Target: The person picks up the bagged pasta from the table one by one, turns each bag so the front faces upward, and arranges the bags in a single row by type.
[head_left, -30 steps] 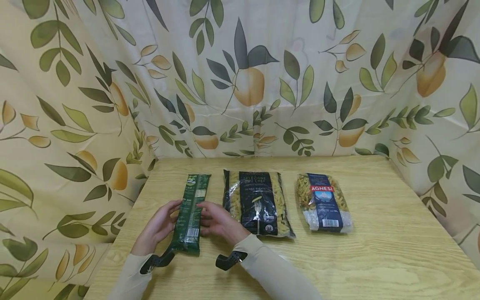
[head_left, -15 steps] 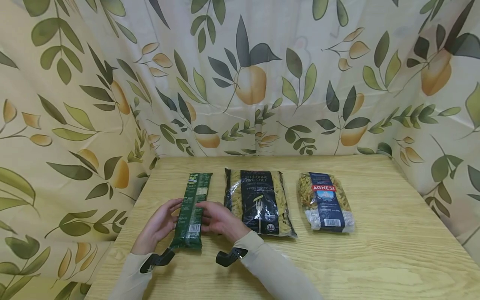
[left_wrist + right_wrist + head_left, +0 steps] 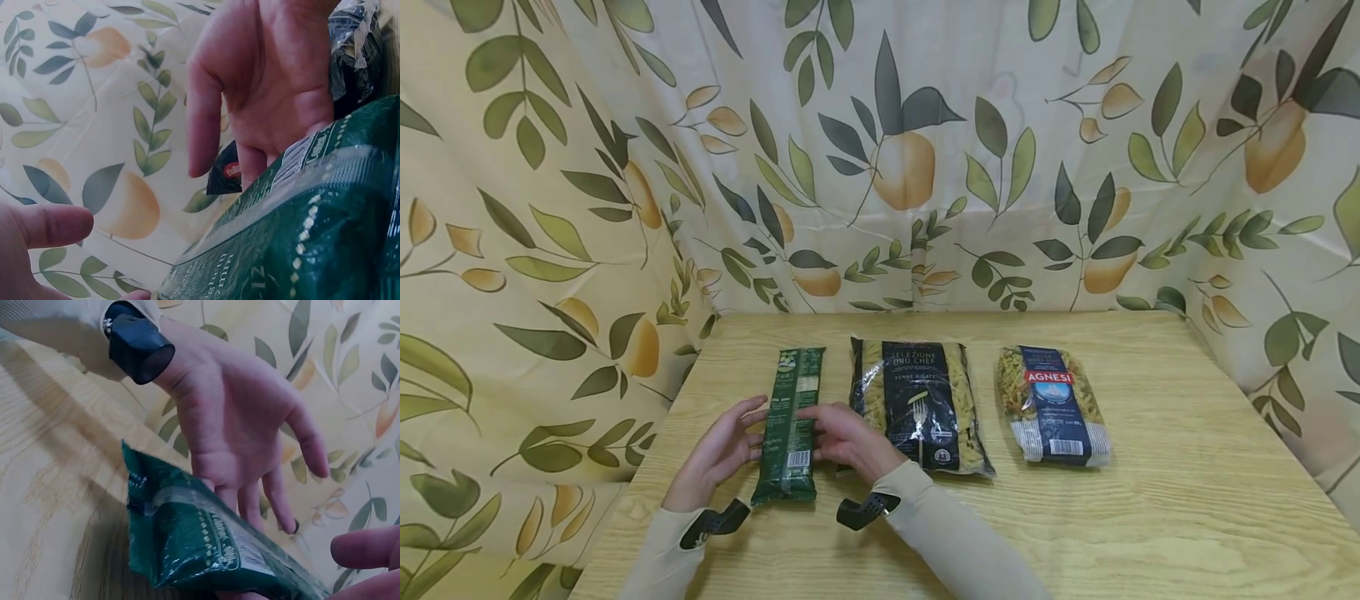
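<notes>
A long green packet of spaghetti (image 3: 788,417) lies lengthwise on the left part of the table in the head view. My left hand (image 3: 721,450) is at its left side, palm turned inward and fingers loosely extended. On the other side is my right hand (image 3: 853,437), its thumb and index finger right at the packet's edge. In the left wrist view the right hand (image 3: 275,81) shows an open palm, with some fingertips hidden behind the spaghetti packet (image 3: 325,231). Seen from the right wrist, the left hand (image 3: 234,419) has straight fingers alongside the packet (image 3: 187,531).
Just right of the right hand lies a black and clear bag of penne (image 3: 921,408). Farther right is an Agnesi pasta bag (image 3: 1052,404) with a blue label. The wooden table (image 3: 1180,467) ends at a leaf-and-fruit patterned curtain (image 3: 895,242) behind and at the sides.
The spaghetti packet's near end has shifted slightly right, so it lies straighter. My right hand has moved a little right with it; the left hand stays almost in place.
</notes>
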Demonstrator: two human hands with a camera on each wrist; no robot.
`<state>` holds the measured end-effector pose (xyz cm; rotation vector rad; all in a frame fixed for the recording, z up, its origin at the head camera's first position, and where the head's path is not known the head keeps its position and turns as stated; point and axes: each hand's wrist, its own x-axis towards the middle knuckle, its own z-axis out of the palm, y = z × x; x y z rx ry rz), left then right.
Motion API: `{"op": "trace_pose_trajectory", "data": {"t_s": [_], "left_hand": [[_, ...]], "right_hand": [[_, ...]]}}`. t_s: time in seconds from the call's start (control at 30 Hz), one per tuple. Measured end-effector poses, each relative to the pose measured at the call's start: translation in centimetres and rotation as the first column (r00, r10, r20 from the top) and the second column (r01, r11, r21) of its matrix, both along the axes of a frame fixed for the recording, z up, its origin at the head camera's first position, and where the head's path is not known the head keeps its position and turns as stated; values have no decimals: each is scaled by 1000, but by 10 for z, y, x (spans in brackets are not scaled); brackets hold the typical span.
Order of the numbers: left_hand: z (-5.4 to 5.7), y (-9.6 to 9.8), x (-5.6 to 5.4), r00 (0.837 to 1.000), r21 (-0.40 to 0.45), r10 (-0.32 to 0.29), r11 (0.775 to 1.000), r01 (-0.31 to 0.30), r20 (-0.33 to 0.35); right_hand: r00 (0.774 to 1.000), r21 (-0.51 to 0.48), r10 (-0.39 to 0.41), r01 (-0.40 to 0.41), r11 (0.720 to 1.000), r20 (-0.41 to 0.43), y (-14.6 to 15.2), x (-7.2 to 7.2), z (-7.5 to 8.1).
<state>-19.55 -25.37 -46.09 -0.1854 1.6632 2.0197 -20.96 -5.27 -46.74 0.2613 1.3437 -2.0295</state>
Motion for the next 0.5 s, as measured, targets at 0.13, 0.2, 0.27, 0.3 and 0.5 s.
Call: {"op": "trace_pose_trajectory", "data": {"t_s": [0.13, 0.2, 0.27, 0.3, 0.5], "left_hand": [[-1, -2, 1, 1000, -12, 6, 1000, -6, 2], [-1, -2, 1, 1000, -20, 5, 1000, -5, -2], [-1, -2, 1, 1000, -26, 1, 1000, -1, -5], [-1, -2, 1, 1000, -28, -1, 1000, 1, -6], [1, -4, 1, 1000, -22, -10, 1000, 10, -8]], "right_hand": [[1000, 7, -4, 4, 1000, 12, 0, 0, 0], [1000, 10, -12, 11, 1000, 15, 0, 0, 0], [1000, 13, -19, 19, 1000, 16, 1, -1, 1], [1000, 15, -19, 19, 1000, 13, 1, -1, 1], [1000, 27, -23, 23, 999, -14, 2, 0, 1]]}}
